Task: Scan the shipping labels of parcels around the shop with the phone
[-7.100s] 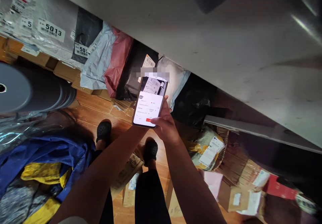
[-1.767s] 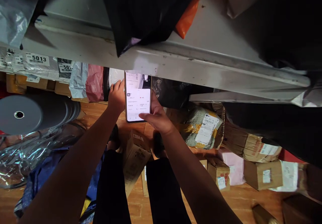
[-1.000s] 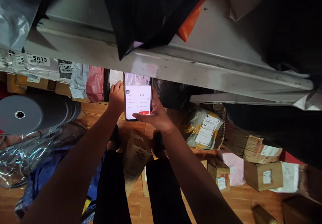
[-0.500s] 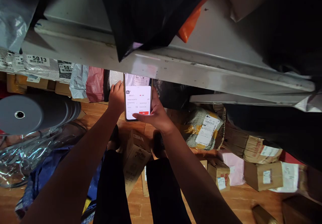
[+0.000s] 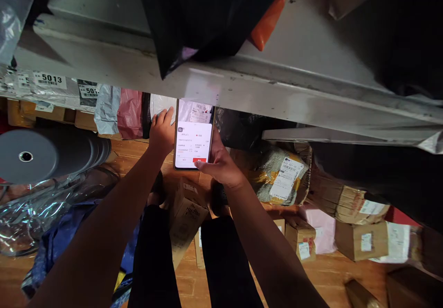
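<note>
A lit smartphone [image 5: 193, 137] is held upright in my right hand [image 5: 221, 162], whose fingers wrap round its right side. My right thumb lies at the red button near the bottom of the screen. The top of the screen shows a camera picture of a label, with a form below it. Just left of the phone, my left hand [image 5: 162, 130] has its fingers stretched out over the front of a white parcel [image 5: 159, 103] on the lower shelf. My left thumb is hidden.
A grey metal shelf edge [image 5: 242, 91] crosses above my hands, with a black bag [image 5: 204, 17] hanging over it. Bagged parcels stand at left by a pink bag [image 5: 129, 114]. A grey roll [image 5: 44, 156], a carton [image 5: 187, 211] between my legs and a wrapped parcel [image 5: 285, 176] lie lower.
The phone and my right hand have shifted slightly right. My right thumb has moved onto the red button, and more text fills the form. My left fingers have spread a little over the parcel.
</note>
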Demonstrator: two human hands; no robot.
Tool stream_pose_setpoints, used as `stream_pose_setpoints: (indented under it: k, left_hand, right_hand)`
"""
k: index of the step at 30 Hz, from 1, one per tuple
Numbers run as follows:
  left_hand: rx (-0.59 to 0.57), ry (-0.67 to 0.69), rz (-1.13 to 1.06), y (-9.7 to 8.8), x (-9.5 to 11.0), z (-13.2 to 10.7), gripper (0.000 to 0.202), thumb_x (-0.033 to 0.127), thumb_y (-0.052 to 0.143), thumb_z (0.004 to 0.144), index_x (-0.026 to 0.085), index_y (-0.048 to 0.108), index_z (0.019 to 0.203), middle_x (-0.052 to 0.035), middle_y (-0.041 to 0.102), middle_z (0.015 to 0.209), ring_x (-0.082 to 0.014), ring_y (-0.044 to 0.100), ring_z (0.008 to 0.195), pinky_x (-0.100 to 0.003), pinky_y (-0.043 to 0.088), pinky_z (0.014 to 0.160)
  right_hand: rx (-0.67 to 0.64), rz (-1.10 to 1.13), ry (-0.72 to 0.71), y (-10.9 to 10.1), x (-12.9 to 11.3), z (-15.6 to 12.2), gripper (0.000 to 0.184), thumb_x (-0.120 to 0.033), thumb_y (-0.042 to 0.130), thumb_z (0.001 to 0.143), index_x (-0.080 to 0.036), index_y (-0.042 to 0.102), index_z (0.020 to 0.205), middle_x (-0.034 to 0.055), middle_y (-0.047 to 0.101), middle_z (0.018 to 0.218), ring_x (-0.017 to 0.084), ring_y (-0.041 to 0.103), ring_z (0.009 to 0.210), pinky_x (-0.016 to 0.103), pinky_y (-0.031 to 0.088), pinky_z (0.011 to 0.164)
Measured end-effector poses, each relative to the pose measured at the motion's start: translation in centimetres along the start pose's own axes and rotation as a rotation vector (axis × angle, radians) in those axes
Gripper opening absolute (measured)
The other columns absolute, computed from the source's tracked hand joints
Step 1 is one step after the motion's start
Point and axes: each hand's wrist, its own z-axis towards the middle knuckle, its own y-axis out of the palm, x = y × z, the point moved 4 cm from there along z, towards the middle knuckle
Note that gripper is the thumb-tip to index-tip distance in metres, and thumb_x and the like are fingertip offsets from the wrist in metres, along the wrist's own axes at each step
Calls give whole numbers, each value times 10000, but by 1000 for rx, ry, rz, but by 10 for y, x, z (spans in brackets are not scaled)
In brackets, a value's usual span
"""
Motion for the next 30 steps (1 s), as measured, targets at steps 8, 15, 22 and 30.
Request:
stream_pose_setpoints:
  k: [8, 15, 22, 30]
  left_hand:
    - [-158, 117, 255, 3, 4, 1, 440, 169, 532, 860, 185, 593, 1295, -165, 454, 1493, -367, 395, 1367, -570, 299, 1131]
    - [-54, 107, 207, 8, 61, -9, 458, 176, 622, 842, 201, 611, 1299, -151, 446, 1493, -378, 307, 1432, -586, 223, 1194]
    - [-320, 484, 41, 87, 182, -22, 393, 348, 623, 890, 389, 621, 1280, -39, 406, 1534, -377, 397, 1356, -601, 423, 1060]
    - [108, 100, -46, 68, 134, -13, 297, 239, 707, 797, 223, 651, 1088, -117, 541, 1195, -288, 532, 1131, -398, 488, 975]
  right_hand:
    - [62, 5, 32, -12, 10, -11, 870, -331, 809, 658, -333, 326, 1382, 41, 616, 1302, 284, 606, 1188, 497, 488, 1013]
    - [115, 125, 84, -24, 13, -77, 851, -253, 844, 635, -350, 386, 1346, 48, 620, 1296, 310, 641, 1158, 511, 533, 957]
    - [349, 234, 104, -46, 26, -163, 920, -322, 847, 625, -450, 364, 1396, 45, 657, 1269, 354, 681, 1089, 566, 571, 870]
    - [443, 229, 103, -62, 24, -146, 872, -311, 862, 574, -393, 460, 1344, 53, 643, 1300, 354, 625, 1179, 567, 505, 996]
